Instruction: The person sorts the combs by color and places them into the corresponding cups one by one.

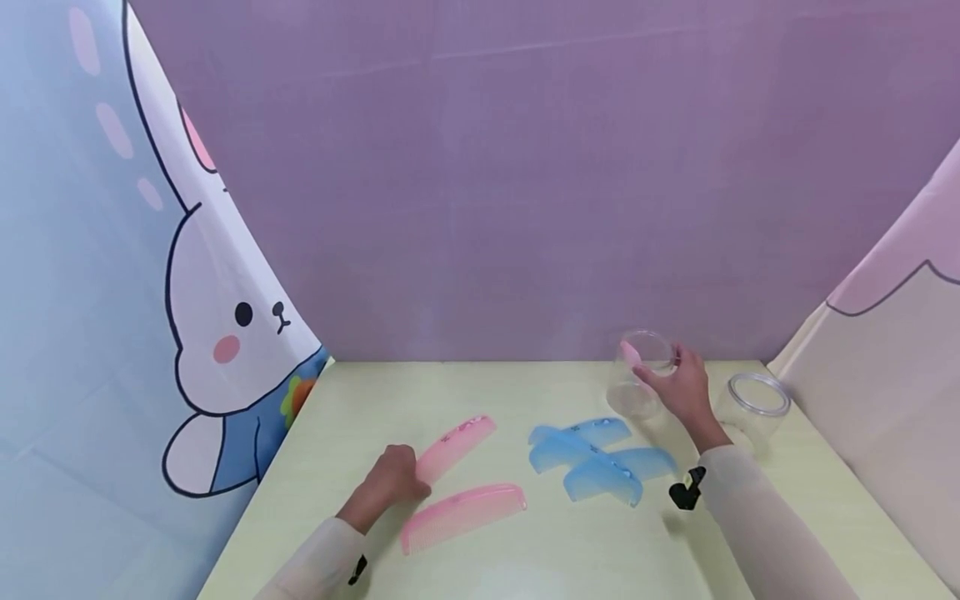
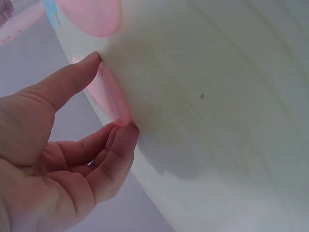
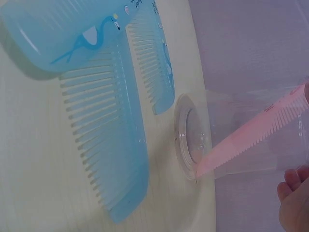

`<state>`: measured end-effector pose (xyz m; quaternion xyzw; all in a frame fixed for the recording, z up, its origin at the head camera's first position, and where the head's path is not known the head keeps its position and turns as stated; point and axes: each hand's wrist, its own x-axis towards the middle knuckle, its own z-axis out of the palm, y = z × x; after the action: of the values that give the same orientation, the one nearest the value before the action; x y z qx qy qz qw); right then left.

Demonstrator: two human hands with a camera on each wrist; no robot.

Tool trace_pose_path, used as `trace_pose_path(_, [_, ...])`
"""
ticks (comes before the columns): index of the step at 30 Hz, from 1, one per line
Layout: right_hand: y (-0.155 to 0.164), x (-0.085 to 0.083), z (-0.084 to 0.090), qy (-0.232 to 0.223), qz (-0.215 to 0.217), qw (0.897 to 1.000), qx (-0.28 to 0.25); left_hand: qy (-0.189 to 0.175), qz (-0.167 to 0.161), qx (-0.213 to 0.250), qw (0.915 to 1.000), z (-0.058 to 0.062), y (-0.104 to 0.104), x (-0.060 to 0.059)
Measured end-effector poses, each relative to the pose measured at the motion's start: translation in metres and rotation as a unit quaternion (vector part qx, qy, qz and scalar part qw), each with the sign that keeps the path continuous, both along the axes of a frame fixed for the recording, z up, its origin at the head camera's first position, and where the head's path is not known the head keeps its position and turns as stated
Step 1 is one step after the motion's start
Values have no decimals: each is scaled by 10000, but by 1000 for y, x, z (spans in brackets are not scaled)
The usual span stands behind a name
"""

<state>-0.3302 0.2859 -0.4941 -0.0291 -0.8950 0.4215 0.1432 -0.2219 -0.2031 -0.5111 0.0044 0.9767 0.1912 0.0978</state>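
My left hand (image 1: 393, 477) pinches one end of a pink comb (image 1: 456, 444), thumb on one edge and fingertips on the other in the left wrist view. A second pink comb (image 1: 465, 510) lies just nearer the front. On the right, my right hand (image 1: 684, 387) holds a clear plastic jar (image 1: 633, 400), thumb and fingers on opposite sides near its rim. Inside that jar a pink comb (image 3: 246, 137) leans at a slant, its lower end at the base and its upper end by my thumb. Part of the right hand is cut off in the right wrist view.
Several blue combs (image 1: 585, 454) lie overlapping on the pale table (image 1: 540, 558), left of and nearer than the held jar. Another clear jar (image 1: 753, 408) stands to its right. A purple cloth (image 1: 480, 208) hangs behind the table; printed cloths flank both sides.
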Motion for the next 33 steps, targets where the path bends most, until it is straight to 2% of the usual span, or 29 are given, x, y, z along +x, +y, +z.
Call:
trace_pose_path(16, [-1,2,1,25,-50,10000,50,244,-18,-13,9997,-6,0,-1])
trace_pose_path(21, [-1,1,2,73,-44,9999,84,523,-175,-125,9984,-6,-2,-3])
trace_pose_path(28, [0,0,2,139,-43,9999,88,680,-217,-121,9974,-4,-4,-9])
trace_pose_path(33, [0,1,1,107,-49,9999,60,984,-349,-5,9945,-4,-5,-13])
